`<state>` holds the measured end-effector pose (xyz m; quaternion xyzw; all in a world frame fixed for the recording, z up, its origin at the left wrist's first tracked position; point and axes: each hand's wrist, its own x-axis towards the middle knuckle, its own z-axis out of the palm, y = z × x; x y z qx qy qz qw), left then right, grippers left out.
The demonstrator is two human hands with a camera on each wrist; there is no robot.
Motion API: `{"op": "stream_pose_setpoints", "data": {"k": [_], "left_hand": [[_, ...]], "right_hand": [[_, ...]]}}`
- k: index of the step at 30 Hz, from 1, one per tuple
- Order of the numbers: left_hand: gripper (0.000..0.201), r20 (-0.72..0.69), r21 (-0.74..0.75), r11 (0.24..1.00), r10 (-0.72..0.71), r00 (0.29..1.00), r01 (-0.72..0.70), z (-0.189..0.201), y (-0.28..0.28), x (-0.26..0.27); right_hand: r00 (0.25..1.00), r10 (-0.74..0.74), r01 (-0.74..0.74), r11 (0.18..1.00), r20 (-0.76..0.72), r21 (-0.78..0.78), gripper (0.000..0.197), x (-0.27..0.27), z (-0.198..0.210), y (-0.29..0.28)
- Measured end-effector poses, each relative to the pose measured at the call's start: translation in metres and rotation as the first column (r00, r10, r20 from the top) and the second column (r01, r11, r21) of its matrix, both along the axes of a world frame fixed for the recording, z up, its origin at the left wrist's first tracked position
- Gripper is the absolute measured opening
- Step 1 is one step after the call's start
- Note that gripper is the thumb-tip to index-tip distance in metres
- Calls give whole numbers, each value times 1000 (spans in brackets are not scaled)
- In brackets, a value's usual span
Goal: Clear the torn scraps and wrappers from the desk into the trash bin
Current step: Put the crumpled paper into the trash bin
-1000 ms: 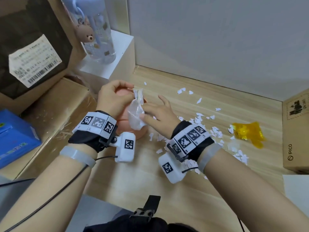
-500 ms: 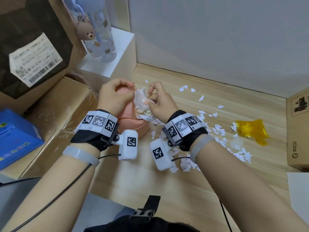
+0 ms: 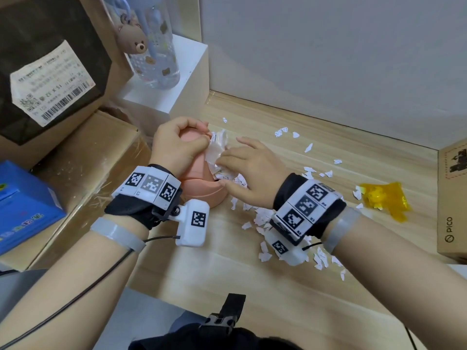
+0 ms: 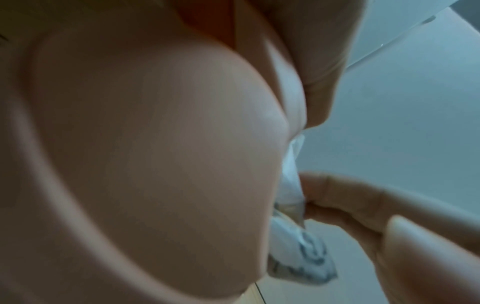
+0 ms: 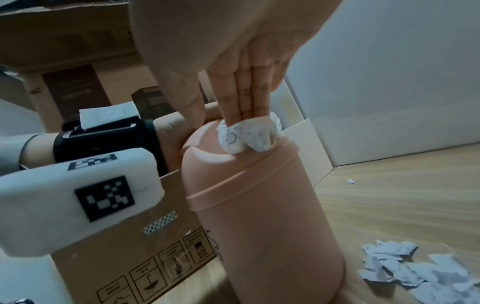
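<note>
A pink trash bin (image 3: 202, 183) with a domed swing lid stands on the wooden desk (image 3: 252, 286). My left hand (image 3: 177, 145) curls over the bin's top and grips it. A crumpled white wrapper (image 3: 217, 147) sticks out of the lid opening. My right hand (image 3: 247, 165) presses on it with straight fingers (image 5: 241, 98), as the right wrist view shows on the wrapper (image 5: 249, 135) and bin (image 5: 254, 205). In the left wrist view the lid (image 4: 155, 144) fills the frame, with the wrapper (image 4: 293, 179) beside it. Several torn white scraps (image 3: 262, 218) lie on the desk.
A yellow wrapper (image 3: 384, 198) lies to the right among the scraps. A cardboard box (image 3: 452, 198) stands at the right edge. Cardboard boxes (image 3: 83, 157) and a blue box (image 3: 22, 205) crowd the left. A clear bottle (image 3: 156, 54) stands on a white block (image 3: 171, 92).
The white wrapper hung between both hands in front of the bin; now it is wedged in the lid opening. My right hand went from pinching it to pressing it with flat fingers.
</note>
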<state>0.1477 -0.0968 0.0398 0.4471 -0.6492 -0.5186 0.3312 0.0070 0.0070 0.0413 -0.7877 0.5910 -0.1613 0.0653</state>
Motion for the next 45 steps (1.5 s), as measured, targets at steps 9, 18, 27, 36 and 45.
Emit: {"op": "stream_pose_setpoints", "data": {"k": [9,18,27,36,45], "left_hand": [[29,86,-118,991,-52,995,62,8,2,0],[18,99,-48,996,-74,992,79,13,0,3],[21,81,-55,996,-66,995,70,6,-1,5],[26,165,-81,997,-7,986,20,8,1,2],[26,152,-93,990,119,981,-106,8,12,-16]], "right_hand": [[898,138,119,837,-417,533,63,42,8,-35],[999,-50,48,989,12,140,41,7,11,-23],[866,182,83,866,-467,492,72,22,2,-32],[992,-53,95,911,-114,401,25,8,7,-19],[437,-886,830,463,153,313,37,-138,-45,82]]}}
